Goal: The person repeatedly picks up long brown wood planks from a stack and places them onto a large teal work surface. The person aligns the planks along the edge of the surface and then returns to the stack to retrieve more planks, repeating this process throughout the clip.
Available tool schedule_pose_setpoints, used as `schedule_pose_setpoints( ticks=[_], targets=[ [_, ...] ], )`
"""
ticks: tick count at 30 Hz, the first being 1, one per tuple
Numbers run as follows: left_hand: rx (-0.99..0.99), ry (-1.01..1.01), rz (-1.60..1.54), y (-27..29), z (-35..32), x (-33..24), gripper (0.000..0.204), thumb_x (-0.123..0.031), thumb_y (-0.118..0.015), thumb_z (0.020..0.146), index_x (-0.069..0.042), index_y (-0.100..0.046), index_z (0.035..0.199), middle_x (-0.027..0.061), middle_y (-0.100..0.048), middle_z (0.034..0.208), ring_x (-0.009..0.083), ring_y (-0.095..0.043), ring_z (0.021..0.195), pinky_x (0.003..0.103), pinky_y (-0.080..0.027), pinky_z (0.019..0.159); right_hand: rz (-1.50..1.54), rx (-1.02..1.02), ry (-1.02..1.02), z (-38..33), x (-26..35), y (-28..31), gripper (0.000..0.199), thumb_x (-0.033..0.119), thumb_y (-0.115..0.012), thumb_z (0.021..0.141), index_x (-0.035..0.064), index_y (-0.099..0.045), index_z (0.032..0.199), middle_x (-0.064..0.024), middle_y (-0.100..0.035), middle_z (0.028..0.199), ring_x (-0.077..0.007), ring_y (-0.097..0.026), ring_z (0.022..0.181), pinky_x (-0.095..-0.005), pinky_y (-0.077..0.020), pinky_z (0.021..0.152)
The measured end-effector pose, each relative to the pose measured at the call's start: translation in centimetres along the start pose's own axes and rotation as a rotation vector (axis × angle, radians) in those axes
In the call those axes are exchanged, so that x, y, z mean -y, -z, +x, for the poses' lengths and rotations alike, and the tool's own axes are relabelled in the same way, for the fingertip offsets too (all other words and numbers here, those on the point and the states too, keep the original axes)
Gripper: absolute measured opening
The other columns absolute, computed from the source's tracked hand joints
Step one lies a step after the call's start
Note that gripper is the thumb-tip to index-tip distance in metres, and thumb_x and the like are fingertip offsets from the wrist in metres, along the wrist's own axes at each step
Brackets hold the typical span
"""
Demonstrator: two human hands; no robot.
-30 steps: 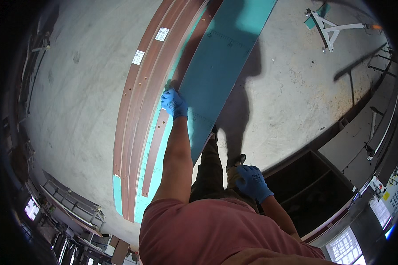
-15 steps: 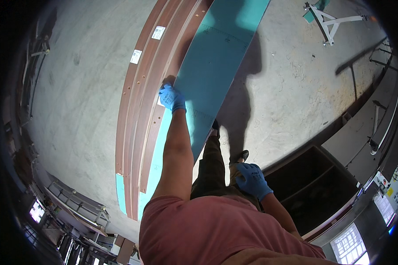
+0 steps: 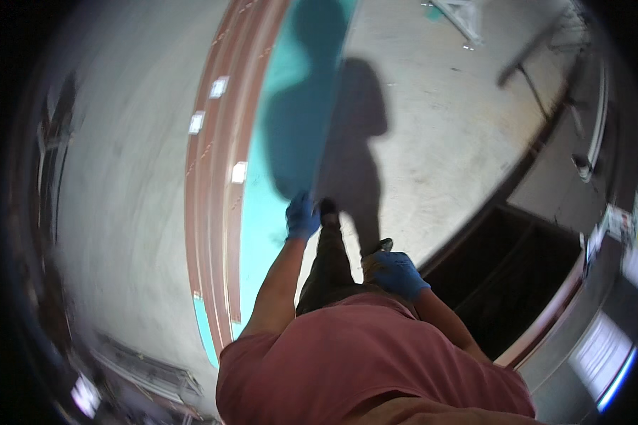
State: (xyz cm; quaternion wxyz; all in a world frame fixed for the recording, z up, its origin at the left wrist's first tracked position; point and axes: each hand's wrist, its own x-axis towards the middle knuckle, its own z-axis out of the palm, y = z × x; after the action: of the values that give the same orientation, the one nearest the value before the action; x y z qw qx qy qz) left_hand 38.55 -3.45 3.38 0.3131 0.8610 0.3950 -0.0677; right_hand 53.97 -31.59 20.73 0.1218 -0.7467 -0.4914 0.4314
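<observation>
My left hand (image 3: 303, 217), in a blue glove, hovers by the right edge of a long teal board (image 3: 290, 120). Motion blurs its fingers, and I cannot make out anything in them. Left of the teal surface run long brown panels (image 3: 223, 142) lying side by side. Three white labels stick to them: an upper label (image 3: 219, 87), a left label (image 3: 197, 122) and a right label (image 3: 239, 172) near the teal. My right hand (image 3: 397, 275), also blue-gloved, is low beside my right thigh, its fingers mostly hidden.
A dark open-topped bin or recess (image 3: 514, 276) lies to my right. White metal stand parts (image 3: 461, 20) are at the far right on the grey concrete floor (image 3: 135, 184). My shadow falls across the teal board and floor. Metal frames line both sides.
My left hand has left the brown panel and drawn back, nearer and to the right. The white label by it now shows fully. My view has shifted; my right hand stays by my thigh.
</observation>
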Motion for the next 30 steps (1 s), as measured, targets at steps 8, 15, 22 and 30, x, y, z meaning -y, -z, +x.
schedule_pose_setpoints(
  ticks=[8,15,22,30],
  targets=[
    [0.149,-0.006,-0.342,-8.6,-8.8,0.0,0.047,-0.025,-0.081,0.086,0.001,-0.07,0.124,0.013,-0.074,0.109,0.0262,-0.068,0.097,0.043,-0.054,0.086,0.066,-0.045,-0.434,-12.4,-7.2,-3.2,0.034,0.039,-0.063,0.093,0.0175,-0.074,0.117,-0.0216,-0.076,0.11,-0.0415,-0.073,0.105,-0.0497,-0.057,0.094],
    [0.15,0.287,-0.643,-8.0,-10.9,-5.0,0.027,-0.03,-0.081,0.09,-0.008,-0.069,0.081,0.0032,-0.062,0.069,0.0166,-0.049,0.054,0.037,-0.043,0.051,0.225,-0.107,-0.691,-27.4,-10.6,-2.7,0.055,0.043,-0.064,0.096,0.0109,-0.065,0.141,-0.0199,-0.072,0.128,-0.0388,-0.068,0.121,-0.0488,-0.0516,0.105],
    [0.388,0.149,-0.517,-10.2,-12.5,-17.1,0.017,-0.019,-0.078,0.091,-0.005,-0.069,0.09,0.0015,-0.062,0.075,0.0125,-0.053,0.063,0.033,-0.046,0.06,-0.064,-0.964,-0.929,-41.5,-18.1,-6.4,0.052,0.032,-0.071,0.087,0.0058,-0.066,0.132,-0.0213,-0.065,0.138,-0.0387,-0.061,0.128,-0.0486,-0.046,0.112],
    [0.474,0.162,-0.63,-14.0,-17.1,-28.2,0.015,-0.021,-0.079,0.091,-0.01,-0.07,0.092,-0.0004,-0.057,0.068,0.0112,-0.049,0.056,0.031,-0.039,0.049,-0.395,-1.402,-1.401,-61.0,-23.8,-5.6,0.062,0.034,-0.074,0.089,0.0051,-0.055,0.141,-0.0232,-0.05,0.156,-0.0423,-0.046,0.143,-0.0548,-0.0348,0.12]
  ],
)
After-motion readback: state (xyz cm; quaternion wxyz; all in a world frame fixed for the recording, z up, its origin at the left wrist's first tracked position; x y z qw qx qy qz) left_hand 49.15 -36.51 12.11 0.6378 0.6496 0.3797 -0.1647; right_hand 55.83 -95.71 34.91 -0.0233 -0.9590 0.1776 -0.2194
